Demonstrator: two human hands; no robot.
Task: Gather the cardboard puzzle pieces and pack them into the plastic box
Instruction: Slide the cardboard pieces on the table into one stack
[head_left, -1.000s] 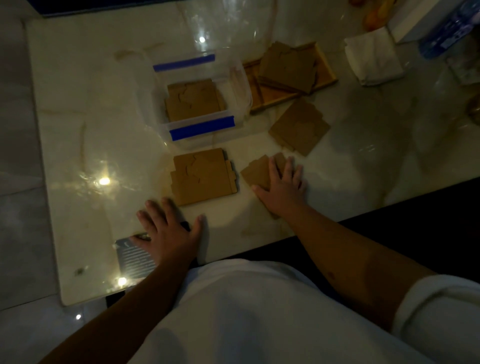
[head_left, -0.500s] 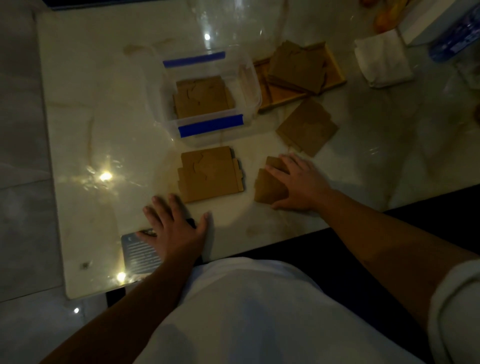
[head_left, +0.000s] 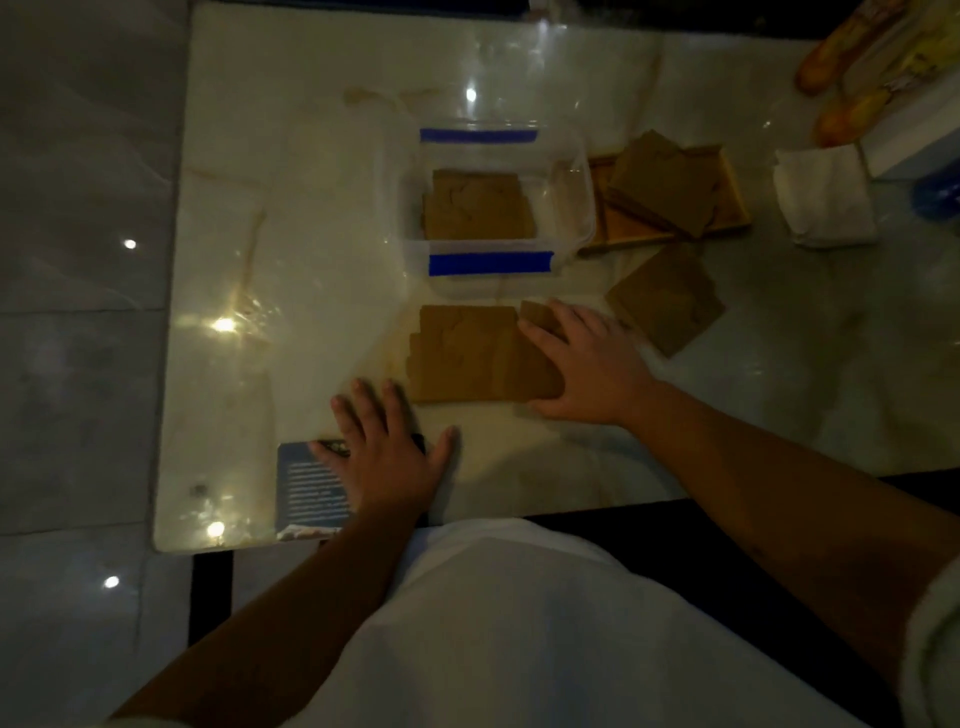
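A clear plastic box (head_left: 569, 171) with blue tape strips stands mid-table and holds a flat block of brown cardboard pieces (head_left: 478, 210). In front of it lies a larger cardboard block (head_left: 462, 353). My right hand (head_left: 587, 358) lies flat, fingers spread, on a smaller bunch of pieces (head_left: 535, 314) pressed against that block's right side. My left hand (head_left: 387, 457) rests flat on the table near the front edge, partly over a blue card. Another cardboard block (head_left: 667, 304) lies to the right. More pieces (head_left: 665, 182) are piled in a wooden tray.
The wooden tray (head_left: 740, 208) sits right of the box. A folded white cloth (head_left: 823, 200) lies further right, with orange objects (head_left: 852, 111) and a white box at the far right corner. A blue printed card (head_left: 306, 488) lies by the front edge. The white table (head_left: 311, 208) is glossy.
My right hand has slid the small bunch of pieces leftward until it meets the larger block. My left hand has stayed where it was.
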